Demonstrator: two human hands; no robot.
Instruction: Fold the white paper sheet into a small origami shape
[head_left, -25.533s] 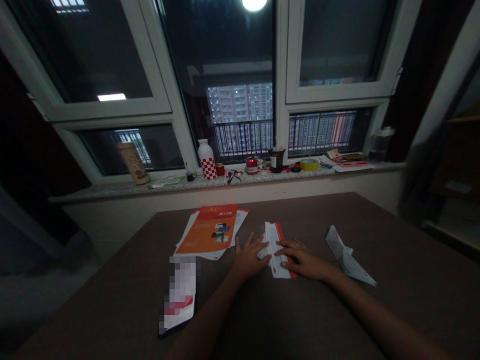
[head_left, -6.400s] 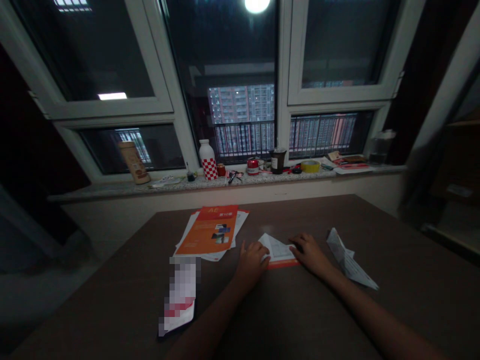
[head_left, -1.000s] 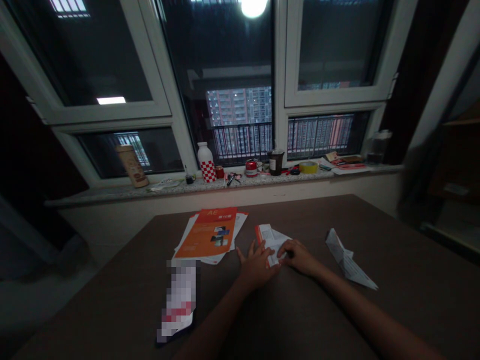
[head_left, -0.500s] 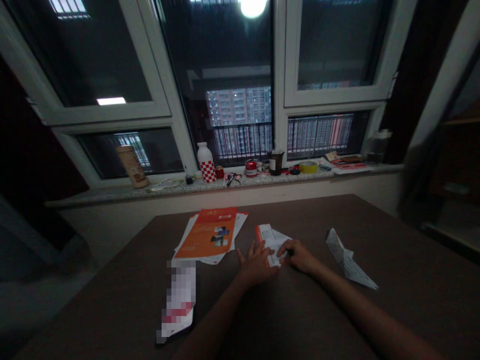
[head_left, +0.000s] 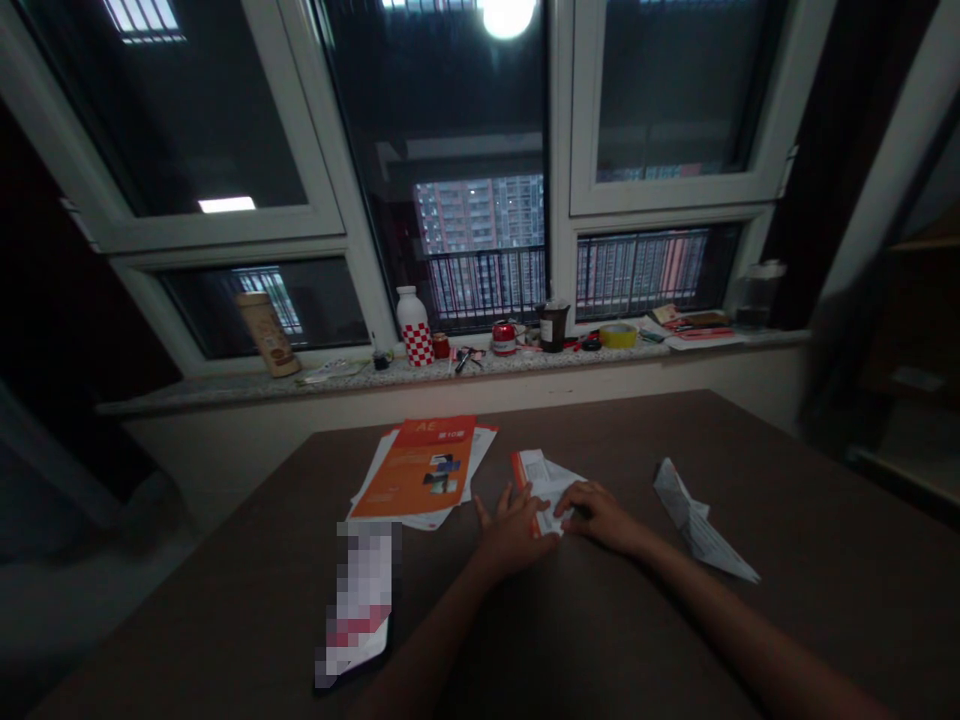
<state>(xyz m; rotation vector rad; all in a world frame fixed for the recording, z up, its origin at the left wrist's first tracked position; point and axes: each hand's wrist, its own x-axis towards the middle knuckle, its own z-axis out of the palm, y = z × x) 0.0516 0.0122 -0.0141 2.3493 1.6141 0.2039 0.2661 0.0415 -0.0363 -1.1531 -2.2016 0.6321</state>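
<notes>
– Spread fingers, that is how the left hand works: it presses with the tips upon a small folded paper, which is white with an orange-red strip along its left side.

– Yes, I see this. And how is the right hand?

– Its fingers are curled, and the tips are down at the right part of the same paper, near to the other hand. Because the hand covers the place, I honestly cannot tell whether thumb and finger pinch the paper.

– Where exactly does it lie?

– On the dark brown table, between both hands. One pale, pointed part reaches out to the right, on the far side of the right hand.

– Well apart to the right I notice a second folded paper, long and pointed, with printed lines.

– And to the left is an orange booklet on top of white sheets. Closer to us lies a phone, its screen blurred into squares.

– Behind the table, on the window sill, stands a red-checked white bottle; a yellow tape roll lies further right.
</notes>
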